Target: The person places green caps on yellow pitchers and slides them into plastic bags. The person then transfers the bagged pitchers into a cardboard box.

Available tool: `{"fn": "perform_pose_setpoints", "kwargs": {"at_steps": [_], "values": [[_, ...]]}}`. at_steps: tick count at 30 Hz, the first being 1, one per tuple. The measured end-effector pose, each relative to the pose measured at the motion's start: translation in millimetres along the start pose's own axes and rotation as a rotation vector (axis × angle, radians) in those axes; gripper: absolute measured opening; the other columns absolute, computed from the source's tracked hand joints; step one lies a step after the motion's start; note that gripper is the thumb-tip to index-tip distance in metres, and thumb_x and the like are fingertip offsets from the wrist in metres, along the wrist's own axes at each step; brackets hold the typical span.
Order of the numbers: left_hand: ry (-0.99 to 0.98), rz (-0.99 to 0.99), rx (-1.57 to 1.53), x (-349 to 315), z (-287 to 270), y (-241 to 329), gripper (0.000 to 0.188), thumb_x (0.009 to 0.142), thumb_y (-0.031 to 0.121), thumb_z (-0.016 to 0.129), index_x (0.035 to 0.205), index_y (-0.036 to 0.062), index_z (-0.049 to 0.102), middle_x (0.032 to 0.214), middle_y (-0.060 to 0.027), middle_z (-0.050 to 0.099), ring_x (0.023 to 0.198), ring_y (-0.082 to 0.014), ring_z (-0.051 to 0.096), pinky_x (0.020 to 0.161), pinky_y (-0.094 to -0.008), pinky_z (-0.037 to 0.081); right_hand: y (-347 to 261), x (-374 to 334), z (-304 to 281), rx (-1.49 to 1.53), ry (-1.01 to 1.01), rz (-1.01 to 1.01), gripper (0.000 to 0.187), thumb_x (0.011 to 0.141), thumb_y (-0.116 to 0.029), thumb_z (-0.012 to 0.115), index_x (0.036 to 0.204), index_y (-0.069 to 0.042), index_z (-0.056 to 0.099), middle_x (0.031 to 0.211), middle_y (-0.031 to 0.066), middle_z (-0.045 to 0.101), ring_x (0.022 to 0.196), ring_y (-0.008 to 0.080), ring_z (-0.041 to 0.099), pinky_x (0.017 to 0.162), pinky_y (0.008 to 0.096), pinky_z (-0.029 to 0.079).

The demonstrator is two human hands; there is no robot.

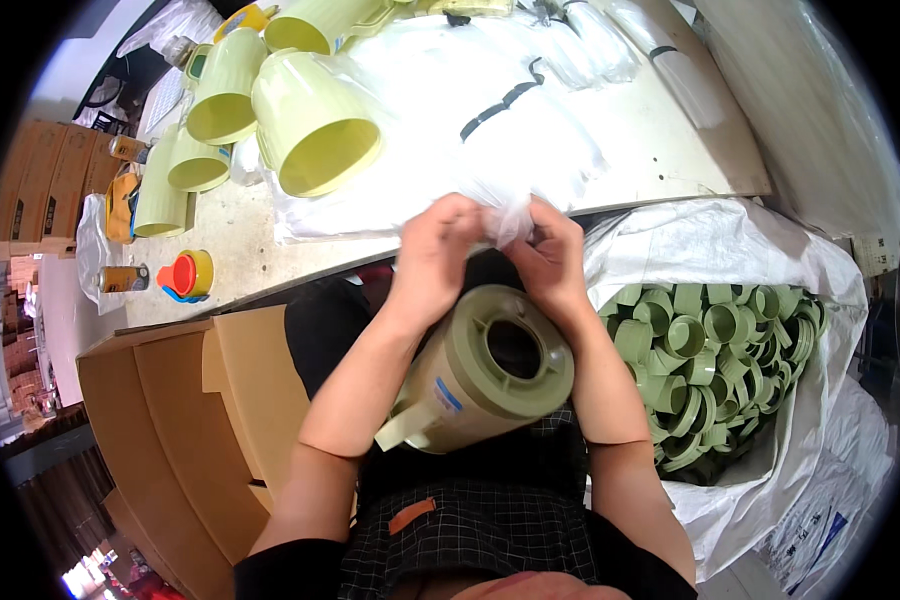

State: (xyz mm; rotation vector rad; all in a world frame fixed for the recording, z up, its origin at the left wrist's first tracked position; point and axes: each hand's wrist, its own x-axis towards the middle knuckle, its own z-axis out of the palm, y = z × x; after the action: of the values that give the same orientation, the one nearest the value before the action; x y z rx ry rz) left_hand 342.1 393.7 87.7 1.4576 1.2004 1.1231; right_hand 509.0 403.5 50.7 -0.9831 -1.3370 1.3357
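At the table's front edge, my left hand (433, 252) and my right hand (552, 255) are close together, both with closed fingers. Between them they pinch a crumpled clear plastic bag (511, 218). A pale green jug (440, 408) with a handle and a blue label rests tilted on my lap between my forearms. Its darker green top ring (465, 340) has a round opening that faces up. Just beyond my hands lies a stack of clear plastic bags (420, 150), crossed by a black strap (500, 112).
Several pale green jug bodies (315, 120) stand at the table's far left. Near them is a yellow tape roll (200, 272) with a red part. An open cardboard box (170, 430) is at my left. To my right, a white woven sack (840, 290) holds many green plastic parts (685, 337).
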Motion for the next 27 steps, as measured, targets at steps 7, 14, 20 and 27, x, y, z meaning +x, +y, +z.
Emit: {"fn": "perform_pose_setpoints", "kwargs": {"at_steps": [7, 14, 20, 27], "values": [[0.127, 0.113, -0.488, -35.5, 11.4, -4.7, 0.022, 0.106, 0.017, 0.047, 0.093, 0.0009, 0.055, 0.077, -0.0033, 0.057, 0.071, -0.0119, 0.057, 0.071, -0.027, 0.049, 2.3, -25.0, -18.0, -0.198, -0.025, 0.007, 0.019, 0.079, 0.003, 0.067, 0.098, 0.002, 0.07, 0.093, 0.0043, 0.072, 0.089, 0.0101, 0.062, 0.081, 0.0271, 0.05], [0.063, -0.246, 0.115, -54.9, -43.4, -23.3, 0.026, 0.084, -0.006, 0.066, 0.104, 0.0052, 0.054, 0.075, 0.0056, 0.042, 0.066, -0.0044, 0.044, 0.055, -0.022, 0.041, 19.8, -58.2, -32.4, 0.727, 0.772, 0.316, 0.008, 0.097, -0.006, 0.06, 0.102, -0.003, 0.054, 0.079, 0.0023, 0.057, 0.06, 0.0079, 0.051, 0.055, 0.0202, 0.047], [-0.058, 0.615, 0.586, -182.8, -43.2, 57.8, 0.052, 0.06, 0.025, 0.09, 0.104, 0.0085, 0.067, 0.097, -0.013, 0.061, 0.085, -0.0308, 0.063, 0.066, -0.0369, 0.053, 44.1, -185.3, 28.7, -0.714, 0.343, -0.22, 0.045, 0.093, -0.02, 0.065, 0.13, 0.001, 0.05, 0.119, 0.0132, 0.06, 0.109, 0.0237, 0.059, 0.094, 0.0353, 0.047], [0.374, 0.02, 0.711, -277.5, -57.0, -20.2, 0.058, 0.065, -0.003, 0.07, 0.12, 0.0009, 0.053, 0.102, -0.0181, 0.059, 0.093, -0.0402, 0.061, 0.074, -0.0441, 0.052, 21.3, -193.3, 67.4, -0.384, -0.486, 0.324, 0.079, 0.081, -0.014, 0.079, 0.144, 0.004, 0.034, 0.135, 0.0244, 0.056, 0.118, 0.0399, 0.061, 0.096, 0.0444, 0.051]]}}
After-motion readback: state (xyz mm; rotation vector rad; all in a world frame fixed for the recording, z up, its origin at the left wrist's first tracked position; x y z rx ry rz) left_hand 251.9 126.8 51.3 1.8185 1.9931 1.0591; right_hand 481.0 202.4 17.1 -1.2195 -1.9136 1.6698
